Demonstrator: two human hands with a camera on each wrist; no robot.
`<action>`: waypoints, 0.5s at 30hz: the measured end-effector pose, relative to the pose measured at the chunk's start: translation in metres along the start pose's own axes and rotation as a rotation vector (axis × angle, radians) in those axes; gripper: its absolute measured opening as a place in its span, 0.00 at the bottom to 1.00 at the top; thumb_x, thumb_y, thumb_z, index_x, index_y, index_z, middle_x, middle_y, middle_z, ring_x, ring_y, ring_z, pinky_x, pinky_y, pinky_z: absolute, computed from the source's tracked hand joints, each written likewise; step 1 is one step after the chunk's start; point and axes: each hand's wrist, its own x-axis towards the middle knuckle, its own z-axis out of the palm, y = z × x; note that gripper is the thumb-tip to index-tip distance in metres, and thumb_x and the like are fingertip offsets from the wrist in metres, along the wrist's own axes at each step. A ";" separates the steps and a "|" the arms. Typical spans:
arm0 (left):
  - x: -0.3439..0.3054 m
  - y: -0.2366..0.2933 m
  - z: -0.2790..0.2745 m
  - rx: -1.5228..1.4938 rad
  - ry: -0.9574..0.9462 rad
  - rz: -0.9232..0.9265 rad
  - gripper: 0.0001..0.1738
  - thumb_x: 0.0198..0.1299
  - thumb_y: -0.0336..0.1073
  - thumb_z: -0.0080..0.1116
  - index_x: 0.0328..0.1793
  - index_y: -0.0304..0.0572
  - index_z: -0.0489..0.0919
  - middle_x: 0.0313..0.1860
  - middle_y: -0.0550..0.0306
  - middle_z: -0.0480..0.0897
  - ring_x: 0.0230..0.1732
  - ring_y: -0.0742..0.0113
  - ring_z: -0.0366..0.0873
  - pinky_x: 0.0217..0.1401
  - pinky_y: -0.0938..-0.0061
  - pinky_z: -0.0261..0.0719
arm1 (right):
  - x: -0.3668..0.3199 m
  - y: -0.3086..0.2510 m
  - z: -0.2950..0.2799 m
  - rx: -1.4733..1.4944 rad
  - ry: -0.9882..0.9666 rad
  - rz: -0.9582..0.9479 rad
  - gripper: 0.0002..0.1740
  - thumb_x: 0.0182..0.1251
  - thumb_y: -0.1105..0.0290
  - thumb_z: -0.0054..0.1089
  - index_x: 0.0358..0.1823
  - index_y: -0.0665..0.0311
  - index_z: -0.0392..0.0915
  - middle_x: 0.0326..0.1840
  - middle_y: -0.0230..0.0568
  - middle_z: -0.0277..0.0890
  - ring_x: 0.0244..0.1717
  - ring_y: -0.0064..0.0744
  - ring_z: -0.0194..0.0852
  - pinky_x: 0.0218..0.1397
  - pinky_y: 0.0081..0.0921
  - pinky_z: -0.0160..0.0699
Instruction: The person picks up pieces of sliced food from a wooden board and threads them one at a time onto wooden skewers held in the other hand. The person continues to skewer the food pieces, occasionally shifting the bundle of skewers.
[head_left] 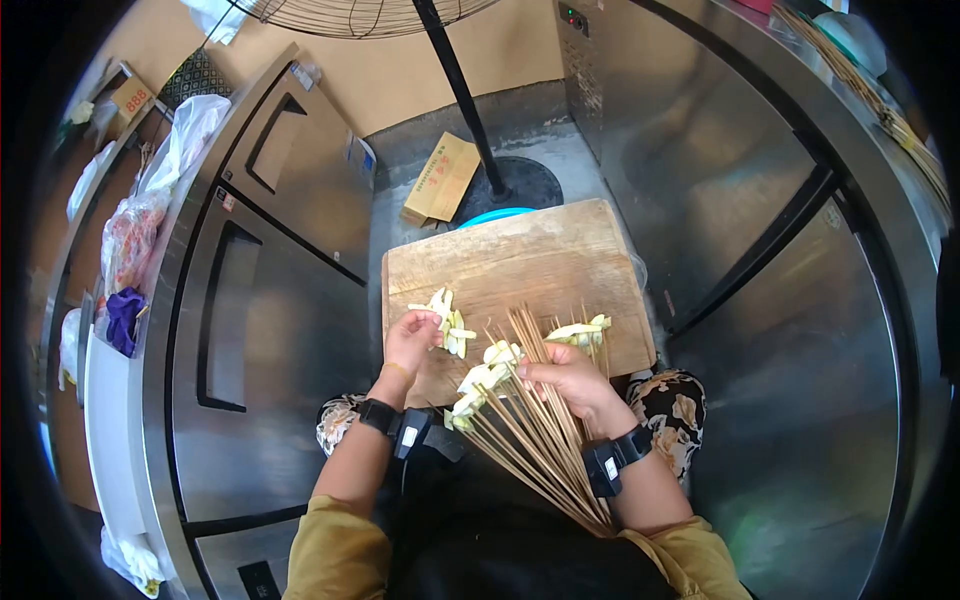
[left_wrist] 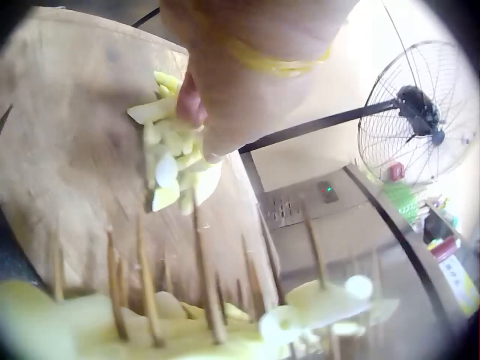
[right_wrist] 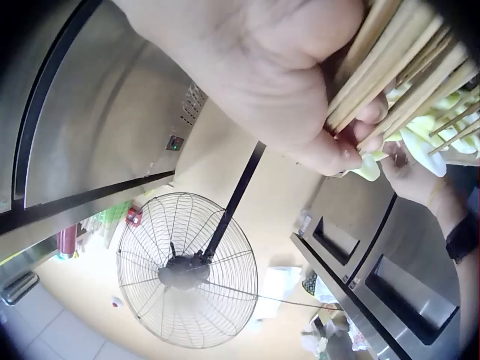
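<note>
In the head view, my right hand grips a fanned bundle of bamboo skewers. Several of them carry pale green-white vegetable slices threaded near their tips. My left hand is at a small pile of cut vegetable pieces on the wooden board, thumb and fingers pinching among them. The left wrist view shows the fingertips down in this pile, with skewer points standing in front. The right wrist view has the skewers passing between thumb and curled fingers.
More skewered slices lie on the board's right side. Behind the board are a cardboard box and a standing fan's base. Steel fridge cabinets flank both sides. Further skewers lie on the right counter.
</note>
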 end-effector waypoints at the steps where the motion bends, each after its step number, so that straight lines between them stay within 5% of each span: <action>1: -0.003 0.004 0.000 -0.071 -0.013 -0.028 0.06 0.61 0.32 0.56 0.43 0.38 0.76 0.36 0.59 0.79 0.32 0.73 0.78 0.38 0.81 0.78 | -0.001 -0.001 0.000 0.000 0.001 0.005 0.07 0.56 0.73 0.64 0.34 0.63 0.75 0.24 0.29 0.74 0.21 0.13 0.68 0.20 0.12 0.65; 7: -0.037 0.043 0.035 -0.563 -0.236 -0.145 0.09 0.63 0.29 0.51 0.48 0.38 0.74 0.40 0.52 0.80 0.38 0.69 0.79 0.40 0.79 0.80 | -0.001 0.001 0.001 0.002 -0.060 -0.023 0.07 0.56 0.73 0.64 0.34 0.64 0.75 0.25 0.28 0.74 0.21 0.13 0.68 0.20 0.11 0.66; 15: -0.039 0.047 0.049 -0.584 -0.231 -0.198 0.13 0.64 0.31 0.50 0.53 0.35 0.73 0.43 0.53 0.79 0.43 0.67 0.78 0.47 0.81 0.80 | -0.001 0.000 -0.001 -0.001 -0.123 -0.052 0.07 0.56 0.71 0.64 0.32 0.64 0.75 0.24 0.30 0.74 0.21 0.15 0.69 0.21 0.12 0.66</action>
